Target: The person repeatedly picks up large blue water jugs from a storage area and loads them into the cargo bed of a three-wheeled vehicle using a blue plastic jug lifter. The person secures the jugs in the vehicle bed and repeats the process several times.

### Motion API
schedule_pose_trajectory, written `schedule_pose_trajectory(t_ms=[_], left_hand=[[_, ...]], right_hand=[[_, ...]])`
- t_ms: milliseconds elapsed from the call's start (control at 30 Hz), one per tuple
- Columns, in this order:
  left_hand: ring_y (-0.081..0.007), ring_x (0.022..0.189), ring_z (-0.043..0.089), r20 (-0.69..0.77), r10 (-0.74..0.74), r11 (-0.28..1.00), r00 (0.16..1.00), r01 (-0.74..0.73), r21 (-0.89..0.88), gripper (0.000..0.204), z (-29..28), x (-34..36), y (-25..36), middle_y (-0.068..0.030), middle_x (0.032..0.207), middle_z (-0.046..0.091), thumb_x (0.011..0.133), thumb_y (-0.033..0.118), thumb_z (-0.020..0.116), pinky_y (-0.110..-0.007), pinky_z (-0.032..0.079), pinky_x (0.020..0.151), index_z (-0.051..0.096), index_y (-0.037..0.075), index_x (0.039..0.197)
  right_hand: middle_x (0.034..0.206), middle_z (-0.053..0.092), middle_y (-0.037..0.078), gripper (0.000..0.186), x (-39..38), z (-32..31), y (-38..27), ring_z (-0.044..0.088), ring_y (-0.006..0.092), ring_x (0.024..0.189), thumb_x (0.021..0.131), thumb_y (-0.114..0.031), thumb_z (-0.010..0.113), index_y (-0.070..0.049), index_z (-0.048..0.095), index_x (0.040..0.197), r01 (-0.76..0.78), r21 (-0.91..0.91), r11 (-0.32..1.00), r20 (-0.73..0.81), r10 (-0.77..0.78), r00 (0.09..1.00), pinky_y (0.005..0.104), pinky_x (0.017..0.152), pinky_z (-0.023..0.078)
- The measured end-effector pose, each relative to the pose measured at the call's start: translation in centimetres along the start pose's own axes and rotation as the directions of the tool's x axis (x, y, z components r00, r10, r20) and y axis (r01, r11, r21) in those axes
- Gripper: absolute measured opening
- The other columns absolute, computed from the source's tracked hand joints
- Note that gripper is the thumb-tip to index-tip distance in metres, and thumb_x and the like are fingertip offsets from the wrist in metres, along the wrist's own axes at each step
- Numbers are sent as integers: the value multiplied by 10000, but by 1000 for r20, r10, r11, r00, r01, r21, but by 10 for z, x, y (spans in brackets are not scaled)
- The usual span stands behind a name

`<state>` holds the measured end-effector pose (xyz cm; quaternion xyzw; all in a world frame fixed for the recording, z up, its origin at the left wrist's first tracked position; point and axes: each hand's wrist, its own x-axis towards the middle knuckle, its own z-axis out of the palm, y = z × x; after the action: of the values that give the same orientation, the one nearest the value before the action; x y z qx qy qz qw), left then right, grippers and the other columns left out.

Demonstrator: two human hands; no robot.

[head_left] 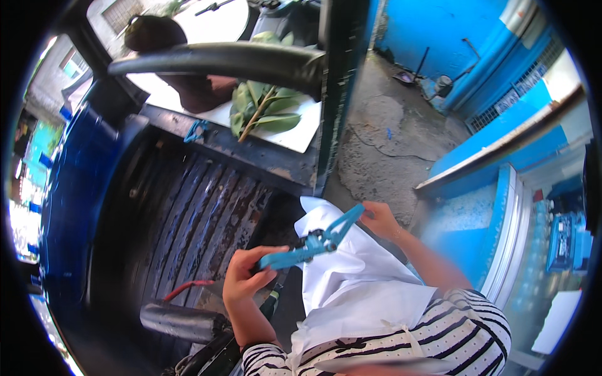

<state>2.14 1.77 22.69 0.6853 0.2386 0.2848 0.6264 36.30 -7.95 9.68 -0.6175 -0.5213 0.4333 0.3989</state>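
Two bare hands hold one teal hand tool (307, 252) in front of a white apron (351, 294). The left hand (243, 272) pinches one end between thumb and fingers. The right hand (380, 220) pinches the tip of the other end, where a long arm sticks up at a slant. Farther ahead, a twig with big green leaves (279, 122) lies on a white flat surface (307, 133).

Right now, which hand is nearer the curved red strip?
The left hand, gripping the left end of the turquoise tool; the right hand, at its right end, is farther.
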Motion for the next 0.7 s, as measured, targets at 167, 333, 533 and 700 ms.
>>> schedule_pose_trajectory(t_ms=[167, 333, 533, 700], left_hand=[[-59, 481, 424, 46, 59, 704, 997, -9, -711, 431, 33, 9, -35, -3, 601, 511, 739, 113, 662, -221, 288, 453, 601, -113, 1101], [-48, 448, 323, 133, -110, 446, 985, 168, -879, 495, 120, 62, -59, 30, 596, 397, 780, 103, 631, -211, 241, 418, 513, -110, 1210], [-50, 442, 291, 242, -219, 397, 945, 313, -863, 498, 217, 198, -69, 30, 573, 340, 814, 78, 556, -213, 228, 404, 478, 3, 1300], [-42, 428, 301, 315, -268, 562, 911, 413, -717, 533, 289, 329, -66, 30, 572, 343, 762, 33, 526, -202, 228, 389, 480, 1, 1292]], right_hand=[[1083, 600, 80, 296, -57, -31, 21, 607, 175, 1004, 894, -112, 593, -30, 543, 1174, -236, 558, 795, 201, 146, 969, 295, 861, 480], [1114, 607, 101, 504, -69, -65, 40, 597, 246, 1025, 953, -463, 467, -57, 514, 1247, -437, 822, 365, 411, 149, 899, 400, 904, 481], [945, 638, 139, 711, -68, -198, 75, 622, 279, 879, 886, -683, 355, -38, 614, 1039, -22, 986, 167, 20, 12, 1000, 432, 841, 475], [843, 609, 125, 589, -70, -337, 84, 598, 212, 723, 922, -572, 442, -16, 588, 1051, 326, 904, 275, -301, -130, 945, 372, 718, 489]])
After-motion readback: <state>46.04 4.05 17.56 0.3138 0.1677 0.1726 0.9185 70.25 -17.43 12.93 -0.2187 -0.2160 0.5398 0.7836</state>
